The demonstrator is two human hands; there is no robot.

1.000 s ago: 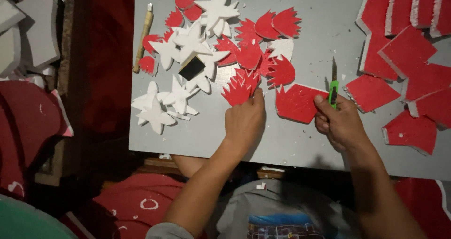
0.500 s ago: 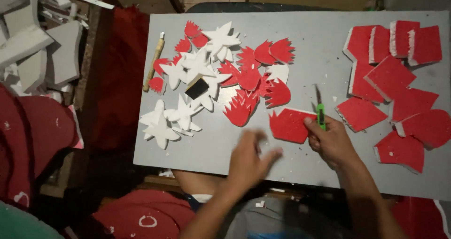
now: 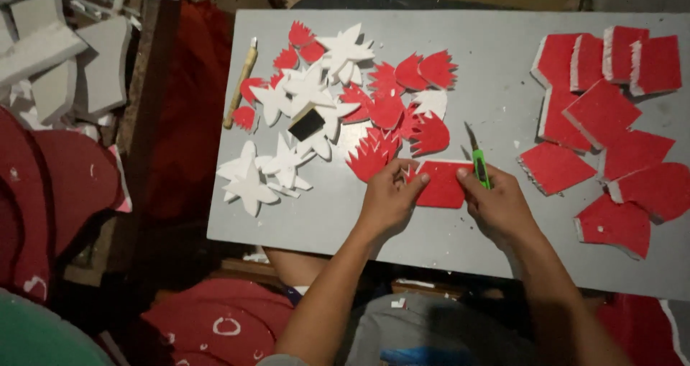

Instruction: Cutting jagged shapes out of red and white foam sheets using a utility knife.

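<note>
Left hand (image 3: 388, 202) pinches the left edge of the flat red foam piece (image 3: 442, 184); right hand (image 3: 496, 206) grips the green utility knife (image 3: 478, 161) at its right edge. I'd pin the foam flat and cut away from the fingers.

A grey board (image 3: 503, 57) serves as worktable, with dim, scrap-strewn floor (image 3: 65, 71) around it.

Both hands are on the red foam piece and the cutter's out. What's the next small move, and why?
Probably bring the blade of the green utility knife down onto the red foam piece and start the cut. The left hand already pins its left edge, the right hand holds its right edge with the knife pointing away, and the piece lies flat on the grey board.
</note>
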